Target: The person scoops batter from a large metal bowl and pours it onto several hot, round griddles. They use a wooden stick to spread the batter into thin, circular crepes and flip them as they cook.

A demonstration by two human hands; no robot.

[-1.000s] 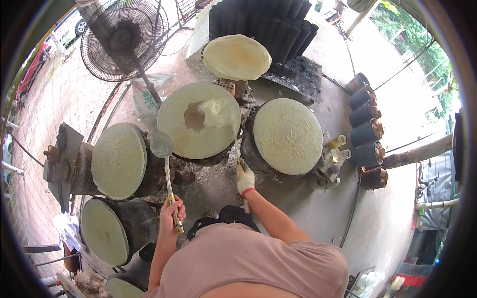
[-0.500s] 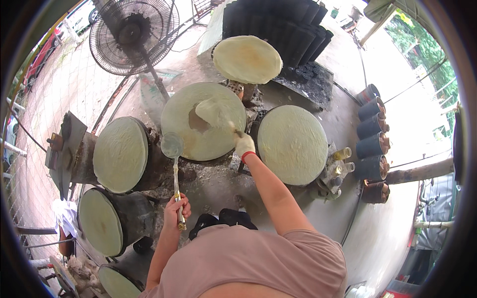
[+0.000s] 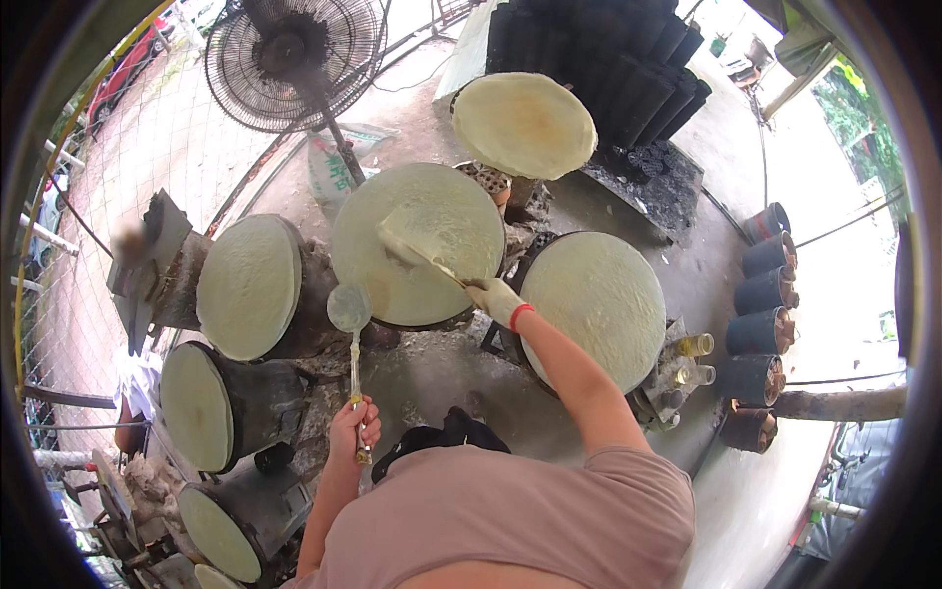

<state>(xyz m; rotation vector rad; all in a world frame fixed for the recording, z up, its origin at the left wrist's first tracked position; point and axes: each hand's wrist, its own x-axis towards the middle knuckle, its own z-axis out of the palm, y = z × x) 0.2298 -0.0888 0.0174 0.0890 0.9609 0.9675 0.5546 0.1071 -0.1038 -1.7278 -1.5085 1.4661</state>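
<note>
My bare left hand (image 3: 355, 430) is closed around the long handle of a ladle (image 3: 349, 308). Its round bowl hangs by the lower left rim of the middle round griddle. Pale greenish batter (image 3: 442, 196) covers that griddle in a thin round sheet. In a white glove with a red band at the wrist, my right hand (image 3: 497, 300) grips the thin handle of a batter spreader (image 3: 446, 271). The spreader's flat head rests on the batter left of the griddle's centre, beside a small brownish patch. Whether batter is in the ladle, I cannot tell.
Batter-covered griddles stand at right (image 3: 594, 309), left (image 3: 248, 285) and lower left (image 3: 196, 407). Another pale round sheet (image 3: 523, 126) lies behind. A large fan (image 3: 285, 49), stacked black briquettes (image 3: 599, 69), glass jars (image 3: 693, 346) and a row of dark cylinders (image 3: 760, 331) surround them.
The spreader has swept over the batter, and the brownish bare patch has shrunk. My right hand has moved slightly right and down. The whole view has shifted; the ladle stays in my left hand.
</note>
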